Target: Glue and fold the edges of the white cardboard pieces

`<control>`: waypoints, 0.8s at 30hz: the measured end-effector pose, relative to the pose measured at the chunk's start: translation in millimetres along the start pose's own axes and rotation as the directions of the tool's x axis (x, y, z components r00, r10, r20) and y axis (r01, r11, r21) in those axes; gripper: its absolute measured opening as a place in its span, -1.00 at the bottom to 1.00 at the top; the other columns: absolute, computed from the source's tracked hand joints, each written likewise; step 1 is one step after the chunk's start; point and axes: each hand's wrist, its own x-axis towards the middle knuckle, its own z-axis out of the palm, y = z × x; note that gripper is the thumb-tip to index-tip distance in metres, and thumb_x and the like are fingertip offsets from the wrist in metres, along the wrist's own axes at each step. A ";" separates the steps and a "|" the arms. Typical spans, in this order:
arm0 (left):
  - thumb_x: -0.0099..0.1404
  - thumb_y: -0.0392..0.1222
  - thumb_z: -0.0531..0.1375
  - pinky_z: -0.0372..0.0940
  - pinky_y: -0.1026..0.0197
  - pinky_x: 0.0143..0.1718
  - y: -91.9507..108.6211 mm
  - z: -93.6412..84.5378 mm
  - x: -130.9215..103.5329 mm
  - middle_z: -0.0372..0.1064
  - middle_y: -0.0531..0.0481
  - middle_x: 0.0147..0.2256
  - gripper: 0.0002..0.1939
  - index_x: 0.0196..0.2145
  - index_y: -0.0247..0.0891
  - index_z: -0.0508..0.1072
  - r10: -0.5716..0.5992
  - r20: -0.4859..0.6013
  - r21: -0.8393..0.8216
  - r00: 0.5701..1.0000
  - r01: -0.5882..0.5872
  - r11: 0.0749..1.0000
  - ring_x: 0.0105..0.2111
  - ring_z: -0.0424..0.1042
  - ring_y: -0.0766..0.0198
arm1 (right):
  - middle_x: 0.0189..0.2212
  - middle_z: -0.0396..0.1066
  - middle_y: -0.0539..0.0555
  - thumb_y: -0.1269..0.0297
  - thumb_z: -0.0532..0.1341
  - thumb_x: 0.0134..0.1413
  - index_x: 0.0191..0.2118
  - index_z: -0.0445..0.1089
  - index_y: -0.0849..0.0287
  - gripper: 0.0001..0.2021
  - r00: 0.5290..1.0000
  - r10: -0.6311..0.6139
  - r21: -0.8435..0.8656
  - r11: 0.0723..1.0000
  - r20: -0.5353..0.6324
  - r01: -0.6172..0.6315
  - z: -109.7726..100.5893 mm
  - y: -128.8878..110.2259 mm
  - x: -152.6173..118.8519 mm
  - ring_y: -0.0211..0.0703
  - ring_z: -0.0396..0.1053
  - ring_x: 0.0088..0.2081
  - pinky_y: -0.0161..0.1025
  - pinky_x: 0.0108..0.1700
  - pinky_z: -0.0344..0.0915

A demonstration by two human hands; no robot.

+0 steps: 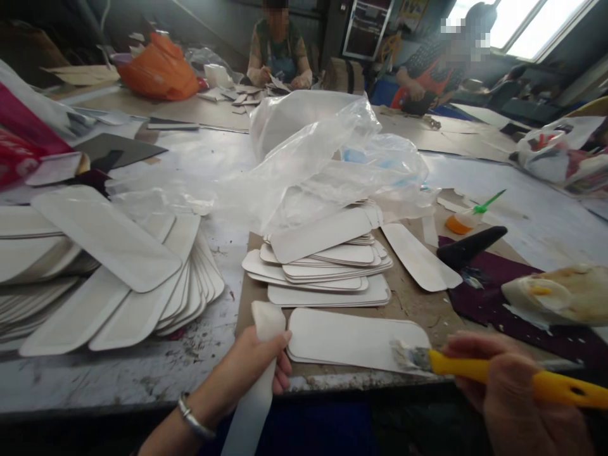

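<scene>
Orange contents in the green-tipped bottle, beyond the yellow-handled brush.

orange bag: back left | window: upper right | red apron: background

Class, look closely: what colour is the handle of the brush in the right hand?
Yellow; the brush handle shows best in the head view.

White panel, flat | yellow-handled brush — bristles at panel's right end | pale strip — left of panel
</scene>
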 end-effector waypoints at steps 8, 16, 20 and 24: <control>-0.09 0.13 0.14 0.12 0.32 -0.64 -0.6 -0.5 1.2 0.28 -0.07 -0.73 -0.59 -0.71 -0.34 0.32 0.004 0.091 -0.001 0.996 -0.004 1.000 -0.72 0.23 0.34 | -0.68 0.27 -0.04 -0.12 0.10 0.05 -0.41 0.29 0.17 -0.60 0.952 0.026 0.478 0.860 0.305 -0.177 88.5 -28.5 -20.3 -0.28 0.23 -0.65 -0.33 -0.56 0.21; -0.08 0.10 0.11 0.12 0.32 -0.63 -11.2 -2.7 1.1 0.28 -0.07 -0.73 -0.61 -0.72 -0.33 0.32 0.015 0.125 -0.008 0.992 -0.014 1.000 -0.72 0.23 0.35 | -0.68 0.29 -0.04 -0.07 0.20 -0.05 -0.40 0.26 0.14 -0.65 0.952 0.150 0.213 0.954 0.267 -0.210 83.1 -28.1 -22.0 -0.20 0.29 -0.62 -0.29 -0.56 0.21; -0.06 0.09 0.09 0.11 0.32 -0.64 -12.5 -3.3 1.8 0.26 -0.07 -0.75 -0.61 -0.73 -0.33 0.31 0.022 0.129 -0.001 0.991 -0.022 1.000 -0.73 0.22 0.35 | -0.68 0.27 -0.06 -0.04 0.19 -0.02 -0.41 0.26 0.12 -0.69 0.966 0.124 0.224 0.959 0.227 -0.176 78.8 -34.3 -27.8 -0.22 0.28 -0.62 -0.32 -0.55 0.24; -0.06 0.07 0.08 0.11 0.31 -0.64 -14.4 -3.5 2.3 0.28 -0.07 -0.75 -0.63 -0.73 -0.32 0.31 0.025 0.131 0.018 0.991 -0.027 0.999 -0.73 0.22 0.34 | -0.66 0.31 -0.03 -0.06 0.17 -0.01 -0.39 0.25 0.13 -0.67 0.937 0.119 0.243 0.948 0.329 -0.206 84.3 -27.6 -30.1 -0.19 0.31 -0.61 -0.29 -0.52 0.27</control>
